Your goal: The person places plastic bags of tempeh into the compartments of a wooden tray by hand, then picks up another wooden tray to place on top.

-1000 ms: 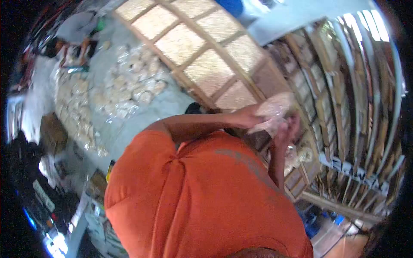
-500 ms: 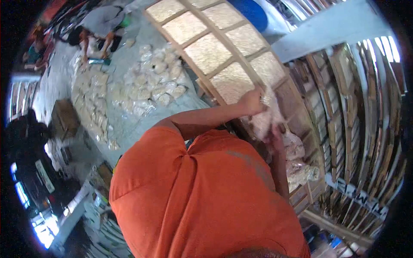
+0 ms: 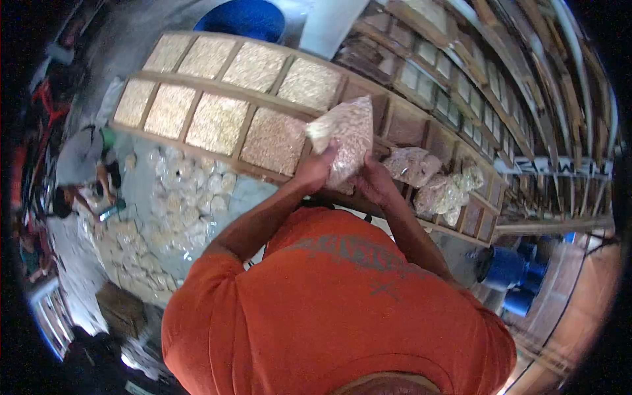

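Both hands hold a clear plastic bag (image 3: 349,131) full of small pale-pink pieces, tilted above a long wooden tray (image 3: 222,87) divided into compartments. My left hand (image 3: 318,170) is closed on the bag's lower left side, thumb against its face. Lower on the right side, my right hand (image 3: 378,182) grips the bag, its fingertips partly hidden. Pale grainy material (image 3: 218,122) fills the tray's left compartments. A pinker fill (image 3: 274,139) lies in the front one nearest my left hand. Right of my right hand, another filled bag (image 3: 411,166) rests on the tray beside a bunched bag (image 3: 449,194).
Wooden racks (image 3: 454,85) stand behind the tray, and a blue tub (image 3: 241,20) sits at its far left. Many packed bags (image 3: 191,191) cover the floor sheet at left, where another person (image 3: 85,161) bends over. Blue barrels (image 3: 505,268) stand at right.
The view has swung round, so the tray now runs more across the picture. The bag, blurred and low before, is now raised upright between both hands. The front compartment beside my left hand shows pinker fill.
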Available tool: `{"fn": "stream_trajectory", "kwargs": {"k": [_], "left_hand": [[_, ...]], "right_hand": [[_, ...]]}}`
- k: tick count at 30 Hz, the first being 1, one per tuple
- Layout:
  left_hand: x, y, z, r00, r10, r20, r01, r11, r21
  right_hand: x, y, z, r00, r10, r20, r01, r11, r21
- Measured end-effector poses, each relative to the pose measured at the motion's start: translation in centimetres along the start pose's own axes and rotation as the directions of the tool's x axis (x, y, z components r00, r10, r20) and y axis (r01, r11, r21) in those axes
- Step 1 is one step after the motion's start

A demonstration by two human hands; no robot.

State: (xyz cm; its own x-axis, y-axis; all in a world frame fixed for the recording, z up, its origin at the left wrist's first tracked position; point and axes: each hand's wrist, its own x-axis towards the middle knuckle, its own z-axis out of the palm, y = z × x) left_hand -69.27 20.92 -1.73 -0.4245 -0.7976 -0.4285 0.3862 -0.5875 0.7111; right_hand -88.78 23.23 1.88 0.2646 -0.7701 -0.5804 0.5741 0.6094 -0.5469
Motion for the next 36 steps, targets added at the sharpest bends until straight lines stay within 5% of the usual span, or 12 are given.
{"fn": "stream_trajectory", "kwargs": {"k": [4,7,8,13,16,18,19,22,28,31,33,36], "left_hand": [[2.5,-0.9,-2.3,0.923,0.204,0.326,0.149,0.593,-0.791],[3.7,0.2,-5.7,0.955,-0.012,0.296,0.16,0.862,-0.48],[3.4,2.2,-5.8,0.957,-0.136,0.255,0.158,0.985,-0.066],[0.6,0.6,0.5,0.999,-0.033,0.03,0.041,0.939,-0.342],[-0.1,-3.4,-0.8,0.896,-0.43,0.113,0.441,0.828,-0.346],[1.9,-4.2,-3.3,0.975,-0.122,0.186,-0.029,0.759,0.651],[3.8,-5.8,-5.5,0.962,0.166,0.219,-0.261,0.306,0.916],[5.5,4.1,-5.7,0.962,0.256,0.1,-0.221,0.507,0.833],[15.0,2.1,-11.7,0.882,0.145,0.449,-0.427,-0.158,0.89],[12.8,1.7,-8.3,0.896,0.226,0.381,-0.328,-0.241,0.914],[9.5,2.6,-4.6,0.973,0.229,0.007,-0.047,0.168,0.985],[9.5,-6.8,-9.5,0.944,0.278,0.179,-0.151,-0.119,0.981]], "right_hand": [[-1.2,-2.7,4.3,0.945,-0.316,-0.081,0.271,0.899,-0.344],[0.8,-5.2,1.2,0.949,-0.302,0.086,0.28,0.691,-0.666],[-0.5,-6.3,2.9,0.97,-0.242,-0.008,0.179,0.741,-0.647],[8.6,-8.1,-3.5,0.97,-0.239,0.049,0.204,0.686,-0.699],[11.9,-7.8,-7.5,0.964,-0.247,0.101,0.075,-0.115,-0.991],[12.4,-5.8,-13.1,0.935,-0.269,0.23,0.168,-0.234,-0.958],[12.6,-5.4,-14.5,0.887,-0.288,0.36,0.25,-0.356,-0.901],[8.4,-6.8,-11.4,0.835,-0.297,0.462,0.358,-0.344,-0.868],[10.7,-3.9,-12.0,0.752,-0.648,0.121,-0.031,-0.218,-0.976],[10.1,-2.1,-11.8,0.707,-0.701,-0.096,-0.072,0.065,-0.995],[9.9,0.6,-13.1,0.736,-0.671,-0.09,-0.053,0.075,-0.996],[6.1,0.3,-8.0,0.841,-0.503,-0.199,-0.177,0.092,-0.98]]}}
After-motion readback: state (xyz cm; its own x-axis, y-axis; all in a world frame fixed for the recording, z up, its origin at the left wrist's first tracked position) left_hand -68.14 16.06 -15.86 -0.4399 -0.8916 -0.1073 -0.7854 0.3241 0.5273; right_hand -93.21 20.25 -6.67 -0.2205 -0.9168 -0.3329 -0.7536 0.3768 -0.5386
